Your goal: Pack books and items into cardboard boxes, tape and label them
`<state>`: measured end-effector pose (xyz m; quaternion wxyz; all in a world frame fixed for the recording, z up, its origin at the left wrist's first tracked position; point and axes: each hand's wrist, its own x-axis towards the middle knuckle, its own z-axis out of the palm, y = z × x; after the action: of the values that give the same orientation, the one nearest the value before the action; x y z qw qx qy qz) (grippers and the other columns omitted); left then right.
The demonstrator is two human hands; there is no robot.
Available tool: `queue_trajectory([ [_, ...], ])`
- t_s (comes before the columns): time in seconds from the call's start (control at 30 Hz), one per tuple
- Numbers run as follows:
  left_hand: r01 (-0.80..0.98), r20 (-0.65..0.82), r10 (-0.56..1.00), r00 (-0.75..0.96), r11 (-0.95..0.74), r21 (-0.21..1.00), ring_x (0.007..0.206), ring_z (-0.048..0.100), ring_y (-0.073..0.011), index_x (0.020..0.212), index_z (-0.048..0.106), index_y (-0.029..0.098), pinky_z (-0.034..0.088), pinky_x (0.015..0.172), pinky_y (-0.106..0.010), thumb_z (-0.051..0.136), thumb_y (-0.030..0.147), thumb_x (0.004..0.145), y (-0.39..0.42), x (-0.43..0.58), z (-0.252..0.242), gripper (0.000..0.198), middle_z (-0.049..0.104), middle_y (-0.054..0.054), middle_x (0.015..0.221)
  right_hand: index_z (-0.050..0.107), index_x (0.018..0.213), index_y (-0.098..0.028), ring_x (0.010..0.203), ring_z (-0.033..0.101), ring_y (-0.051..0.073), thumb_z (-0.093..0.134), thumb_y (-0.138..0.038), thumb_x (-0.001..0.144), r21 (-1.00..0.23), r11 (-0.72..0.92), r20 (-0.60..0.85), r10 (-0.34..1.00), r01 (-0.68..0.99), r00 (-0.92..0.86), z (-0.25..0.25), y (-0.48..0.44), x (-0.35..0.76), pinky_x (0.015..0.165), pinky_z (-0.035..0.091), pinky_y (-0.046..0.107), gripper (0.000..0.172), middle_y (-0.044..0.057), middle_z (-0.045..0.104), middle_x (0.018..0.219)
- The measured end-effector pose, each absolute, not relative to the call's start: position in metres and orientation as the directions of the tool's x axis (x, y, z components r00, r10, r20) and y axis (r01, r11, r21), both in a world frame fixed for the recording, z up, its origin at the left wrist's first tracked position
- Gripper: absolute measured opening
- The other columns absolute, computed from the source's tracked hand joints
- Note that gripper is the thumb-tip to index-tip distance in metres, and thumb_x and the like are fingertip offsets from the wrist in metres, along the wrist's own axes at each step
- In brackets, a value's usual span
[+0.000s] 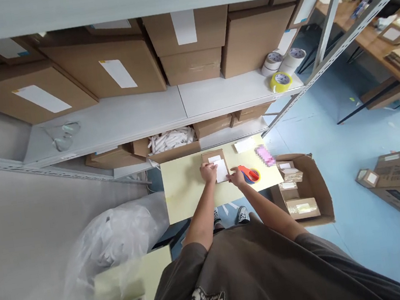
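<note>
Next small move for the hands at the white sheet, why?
Probably smooth the white sheet flat with the left hand while the right hand steadies the brown cardboard: the sheet lies over the cardboard, the left hand is at its left edge, the right near its lower right corner. Whether it's stuck down, I can't tell.

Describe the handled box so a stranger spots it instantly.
Before the grey shelving stands a pale yellow table. On it lies a brown box, left hand and right hand at its sides. It is the only box on that tabletop.
</note>
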<state>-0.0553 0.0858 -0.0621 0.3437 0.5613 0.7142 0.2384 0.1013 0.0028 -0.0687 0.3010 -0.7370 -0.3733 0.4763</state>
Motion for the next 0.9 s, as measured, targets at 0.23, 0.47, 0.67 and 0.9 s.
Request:
queue_trajectory([
  [0.23, 0.672, -0.198, 0.973, -0.115, 0.223, 0.706, 0.118, 0.056, -0.0333, 0.095, 0.088, 0.026, 0.047, 0.108, -0.046, 0.078, 0.035, 0.087, 0.083, -0.053, -0.081, 0.016, 0.067, -0.013, 0.119, 0.052, 0.108, -0.025, 0.061, 0.068, 0.019, 0.071, -0.038, 0.084, -0.722, -0.644, -0.531, 0.750, 0.253, 0.395, -0.079, -0.004, 0.098, 0.056, 0.050, 0.026, 0.033, -0.006, 0.064, 0.072],
  [0.47, 0.715, -0.195, 0.977, -0.089, 0.199, 0.670, 0.115, 0.056, -0.0320, 0.093, 0.088, 0.027, 0.047, 0.104, -0.044, 0.080, 0.037, 0.087, 0.088, -0.049, -0.081, 0.014, 0.068, -0.012, 0.115, 0.055, 0.112, -0.024, 0.064, 0.067, 0.020, 0.066, -0.038, 0.085, -0.676, -0.658, -0.522, 0.745, 0.331, 0.414, -0.092, -0.002, 0.096, 0.059, 0.052, 0.029, 0.032, -0.002, 0.066, 0.078],
  [0.67, 0.745, -0.201, 0.972, -0.120, 0.222, 0.630, 0.127, 0.055, -0.0365, 0.129, 0.077, 0.023, 0.045, 0.109, -0.048, 0.083, 0.034, 0.087, 0.089, -0.049, -0.076, 0.044, 0.066, -0.016, 0.131, 0.063, 0.110, -0.022, 0.073, 0.069, 0.027, 0.067, -0.040, 0.087, -0.667, -0.590, -0.420, 0.802, 0.455, 0.425, -0.098, 0.001, 0.096, 0.072, 0.057, 0.041, 0.029, 0.006, 0.069, 0.085],
  [0.9, 0.784, -0.163, 0.987, -0.008, 0.107, 0.611, 0.142, 0.050, -0.0396, 0.139, 0.067, 0.021, 0.042, 0.117, -0.054, 0.063, 0.034, 0.101, 0.081, -0.057, -0.066, 0.041, 0.062, -0.021, 0.143, 0.071, 0.122, -0.019, 0.111, 0.071, 0.040, 0.067, -0.032, 0.094, -0.479, -0.549, -0.443, 0.825, 0.685, 0.351, -0.078, 0.006, 0.103, 0.096, 0.053, 0.050, 0.032, 0.022, 0.076, 0.115],
])
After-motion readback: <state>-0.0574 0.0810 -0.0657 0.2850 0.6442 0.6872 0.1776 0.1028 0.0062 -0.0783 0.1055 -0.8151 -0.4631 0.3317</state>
